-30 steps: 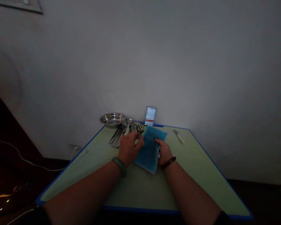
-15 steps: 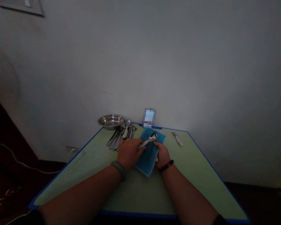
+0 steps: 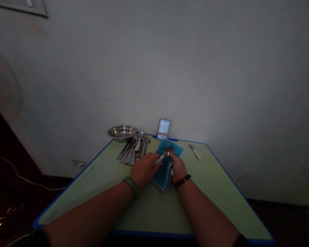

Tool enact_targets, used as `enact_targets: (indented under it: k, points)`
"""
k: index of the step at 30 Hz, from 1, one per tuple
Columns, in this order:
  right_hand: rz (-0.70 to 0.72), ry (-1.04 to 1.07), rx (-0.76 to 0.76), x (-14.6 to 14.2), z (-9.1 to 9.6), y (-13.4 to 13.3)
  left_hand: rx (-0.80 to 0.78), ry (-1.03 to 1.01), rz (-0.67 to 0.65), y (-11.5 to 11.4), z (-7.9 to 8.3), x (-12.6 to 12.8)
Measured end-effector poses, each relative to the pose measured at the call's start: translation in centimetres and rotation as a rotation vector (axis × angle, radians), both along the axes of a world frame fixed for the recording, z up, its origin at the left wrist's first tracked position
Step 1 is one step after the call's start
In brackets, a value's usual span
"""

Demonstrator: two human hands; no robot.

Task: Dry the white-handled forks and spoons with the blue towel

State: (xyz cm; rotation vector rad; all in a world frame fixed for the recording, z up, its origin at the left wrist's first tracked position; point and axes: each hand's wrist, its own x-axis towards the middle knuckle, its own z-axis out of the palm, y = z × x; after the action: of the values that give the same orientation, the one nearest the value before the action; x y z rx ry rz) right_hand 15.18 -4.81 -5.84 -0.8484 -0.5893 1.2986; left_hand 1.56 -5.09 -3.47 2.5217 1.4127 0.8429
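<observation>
L hand (image 3: 144, 168) w/ fork (image 3: 165, 153) on blue cloth (image 3: 161, 175), mid tabletop (image 3: 149, 206).
L grip pinches the fork handle, tines lying over the cloth; R hand (image 3: 178, 167) grip pressed shut on the cloth's right edge. Cutlery pile (image 3: 134, 149) & steel bowl (image 3: 122, 132) at far left.

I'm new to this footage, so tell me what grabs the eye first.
The blue cloth mid-table stands out, gripped by the right hand. The left hand holds a fork over it. Behind, to the left, lie a heap of cutlery and a steel bowl.
</observation>
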Motion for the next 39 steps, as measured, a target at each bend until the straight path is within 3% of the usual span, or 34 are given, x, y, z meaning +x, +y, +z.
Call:
enact_targets:
  k: [19,29,39]
  points:
    - [-0.212,0.025,0.068,0.0,0.9,-0.3,-0.242,-0.194,-0.210,0.3,-0.4,-0.3]
    - [0.029,0.224,-0.090,0.5,0.5,0.1,-0.242,-0.110,-0.130,0.4,-0.7,-0.4]
    - [0.012,0.249,-0.125,0.5,0.8,-0.2,-0.254,-0.114,-0.149,0.2,-0.6,-0.3]
